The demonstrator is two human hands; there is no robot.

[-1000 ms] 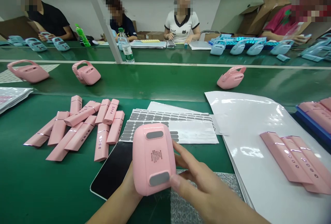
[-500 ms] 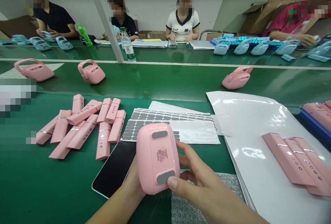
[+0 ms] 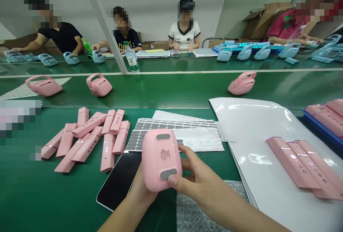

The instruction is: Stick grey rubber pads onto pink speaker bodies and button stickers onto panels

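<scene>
I hold a pink rounded device (image 3: 160, 159) bottom side up in front of me, with two grey oval pads stuck on its base. My left hand (image 3: 142, 191) cups it from behind and below; most of its fingers are hidden. My right hand (image 3: 197, 180) grips its right side, thumb pressed on the lower grey pad. Just behind the device lies a sheet of grey oval pads (image 3: 174, 132). A black phone (image 3: 120, 180) lies flat under my left wrist.
Several pink strip panels (image 3: 88, 137) lie at the left, more on white glossy sheets (image 3: 268, 153) at the right. Pink devices (image 3: 100, 85) sit on the green conveyor belt. Bubble wrap (image 3: 195, 217) is under my right arm. Other people work at the far bench.
The device has tipped slightly away and lower in view as my head lifted. My right thumb stays on the lower grey pad; both hands keep their hold.
</scene>
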